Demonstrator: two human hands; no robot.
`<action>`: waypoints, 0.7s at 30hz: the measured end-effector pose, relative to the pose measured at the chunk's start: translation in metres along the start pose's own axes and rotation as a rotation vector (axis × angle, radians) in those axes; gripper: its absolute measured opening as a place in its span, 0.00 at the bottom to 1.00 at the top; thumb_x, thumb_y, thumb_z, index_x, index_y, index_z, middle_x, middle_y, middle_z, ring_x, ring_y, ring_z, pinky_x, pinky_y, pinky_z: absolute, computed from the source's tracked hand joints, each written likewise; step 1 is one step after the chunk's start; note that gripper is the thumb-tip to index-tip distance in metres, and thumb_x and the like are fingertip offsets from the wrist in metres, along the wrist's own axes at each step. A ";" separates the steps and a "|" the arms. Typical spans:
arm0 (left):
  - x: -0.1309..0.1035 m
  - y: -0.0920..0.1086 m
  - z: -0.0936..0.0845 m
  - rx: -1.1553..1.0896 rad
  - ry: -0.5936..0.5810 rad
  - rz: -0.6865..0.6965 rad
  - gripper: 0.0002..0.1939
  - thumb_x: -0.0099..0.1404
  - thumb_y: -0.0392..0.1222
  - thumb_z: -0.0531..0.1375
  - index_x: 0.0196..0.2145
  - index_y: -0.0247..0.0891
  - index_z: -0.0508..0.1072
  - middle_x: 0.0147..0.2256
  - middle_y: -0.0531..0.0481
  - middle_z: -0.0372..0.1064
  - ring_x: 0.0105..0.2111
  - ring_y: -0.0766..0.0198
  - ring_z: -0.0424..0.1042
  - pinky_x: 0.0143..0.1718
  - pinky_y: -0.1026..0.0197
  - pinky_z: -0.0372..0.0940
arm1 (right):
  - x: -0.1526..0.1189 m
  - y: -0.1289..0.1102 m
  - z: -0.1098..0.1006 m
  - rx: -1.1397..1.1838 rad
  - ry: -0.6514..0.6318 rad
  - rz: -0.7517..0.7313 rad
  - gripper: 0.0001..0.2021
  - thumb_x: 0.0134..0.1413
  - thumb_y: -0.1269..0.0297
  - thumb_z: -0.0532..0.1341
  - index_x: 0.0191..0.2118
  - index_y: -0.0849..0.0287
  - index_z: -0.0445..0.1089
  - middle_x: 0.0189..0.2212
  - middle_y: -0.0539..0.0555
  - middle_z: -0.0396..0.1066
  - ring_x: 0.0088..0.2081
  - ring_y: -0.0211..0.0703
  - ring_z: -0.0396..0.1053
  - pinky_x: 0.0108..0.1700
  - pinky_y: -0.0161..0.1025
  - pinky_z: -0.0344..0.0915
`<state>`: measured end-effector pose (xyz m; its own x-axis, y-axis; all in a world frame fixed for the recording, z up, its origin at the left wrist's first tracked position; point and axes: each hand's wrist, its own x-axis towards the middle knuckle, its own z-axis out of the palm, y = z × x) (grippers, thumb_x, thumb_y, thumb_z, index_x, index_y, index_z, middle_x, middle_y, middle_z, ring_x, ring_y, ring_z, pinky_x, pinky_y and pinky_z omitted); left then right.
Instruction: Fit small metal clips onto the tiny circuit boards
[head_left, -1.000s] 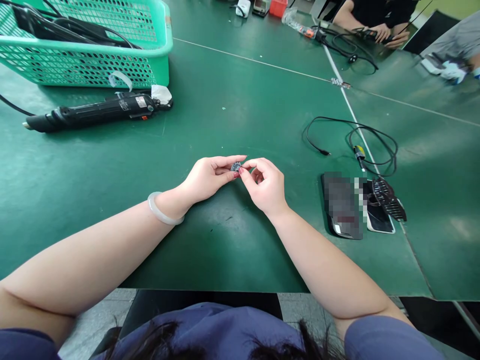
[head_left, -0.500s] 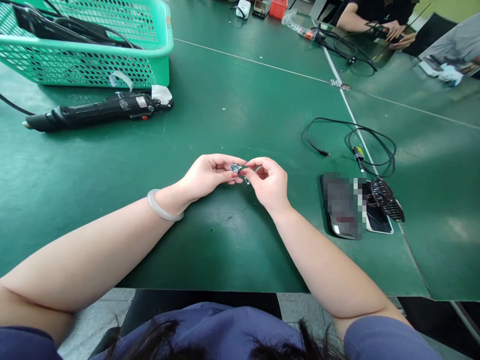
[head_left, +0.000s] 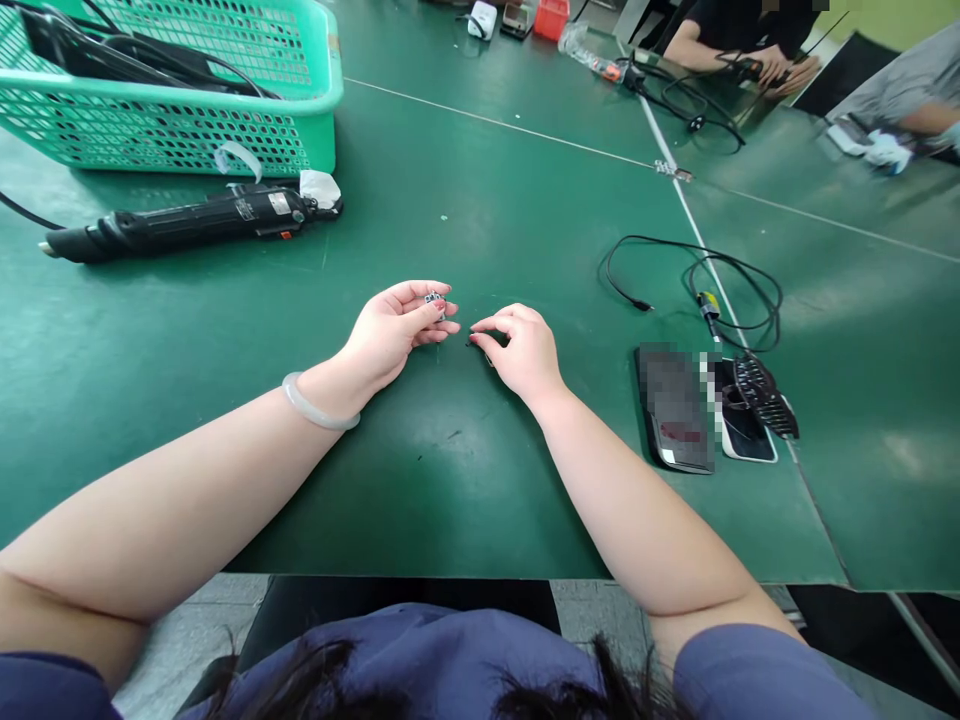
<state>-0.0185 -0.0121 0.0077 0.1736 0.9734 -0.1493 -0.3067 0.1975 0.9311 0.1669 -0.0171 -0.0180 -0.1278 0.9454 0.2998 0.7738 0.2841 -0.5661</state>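
1. Left hand [head_left: 386, 328]: clamped, thumb against fingers, on a small grey part [head_left: 433, 299]; held over the table [head_left: 480, 490], palm turned partly up, fine detail too small to tell.
2. Right hand [head_left: 523, 350]: pinched at thumb and forefinger on a tiny dark bit [head_left: 470, 343], impossible to name at this size; separated from the left hand by a narrow gap.
3. On the left wrist: a pale bangle [head_left: 313, 411].
4. At upper left: a green basket [head_left: 321, 115] with black leads [head_left: 150, 65] inside; just in front, a black tool [head_left: 187, 228] lying lengthwise.
5. To the right: a dark phone [head_left: 675, 410] beside a white phone [head_left: 752, 440], partly covered by a hair clip [head_left: 766, 397]; behind both, a looped cable [head_left: 707, 303].
6. At upper right, well apart: a co-worker's hands [head_left: 784, 72], close together.
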 end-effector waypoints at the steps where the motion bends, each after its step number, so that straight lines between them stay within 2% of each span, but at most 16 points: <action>1: -0.001 0.000 0.001 0.020 -0.002 0.000 0.08 0.61 0.33 0.62 0.40 0.33 0.73 0.33 0.48 0.76 0.29 0.69 0.76 0.32 0.68 0.70 | 0.001 0.000 0.000 -0.017 -0.012 -0.010 0.04 0.53 0.62 0.65 0.32 0.53 0.78 0.32 0.52 0.72 0.39 0.45 0.67 0.44 0.43 0.64; 4: -0.002 0.000 0.003 0.073 -0.015 -0.009 0.10 0.62 0.35 0.62 0.42 0.33 0.74 0.34 0.47 0.76 0.30 0.69 0.77 0.33 0.68 0.71 | 0.002 0.001 0.000 -0.018 -0.008 -0.051 0.05 0.55 0.65 0.63 0.30 0.54 0.77 0.32 0.52 0.72 0.38 0.44 0.67 0.44 0.43 0.64; 8: -0.002 0.000 0.004 0.075 -0.028 -0.040 0.11 0.64 0.35 0.60 0.44 0.33 0.75 0.38 0.44 0.77 0.33 0.67 0.78 0.36 0.66 0.72 | -0.002 -0.005 -0.003 0.129 0.131 -0.075 0.07 0.57 0.69 0.60 0.30 0.56 0.74 0.32 0.51 0.72 0.34 0.40 0.67 0.39 0.40 0.65; 12: -0.003 0.000 0.003 0.083 -0.079 -0.057 0.14 0.63 0.32 0.61 0.47 0.33 0.74 0.42 0.43 0.77 0.36 0.66 0.78 0.40 0.65 0.72 | -0.010 -0.017 -0.007 0.237 0.224 -0.109 0.08 0.59 0.66 0.59 0.31 0.56 0.74 0.33 0.51 0.71 0.33 0.38 0.67 0.35 0.38 0.65; 16: -0.004 -0.001 0.001 0.136 -0.184 -0.063 0.16 0.63 0.37 0.62 0.49 0.35 0.73 0.37 0.44 0.78 0.38 0.65 0.78 0.42 0.64 0.72 | -0.016 -0.025 -0.008 0.254 0.226 -0.148 0.09 0.60 0.63 0.58 0.33 0.54 0.74 0.34 0.52 0.71 0.36 0.40 0.69 0.37 0.39 0.68; 21: -0.005 -0.003 0.001 0.191 -0.262 -0.035 0.16 0.57 0.41 0.67 0.42 0.34 0.74 0.34 0.46 0.77 0.36 0.64 0.77 0.39 0.62 0.71 | -0.020 -0.028 -0.008 0.274 0.264 -0.199 0.08 0.60 0.62 0.59 0.34 0.52 0.76 0.34 0.52 0.71 0.36 0.39 0.69 0.36 0.38 0.69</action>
<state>-0.0177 -0.0171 0.0063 0.4233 0.8987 -0.1148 -0.1194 0.1810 0.9762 0.1524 -0.0450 -0.0016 -0.0673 0.8046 0.5900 0.5521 0.5226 -0.6496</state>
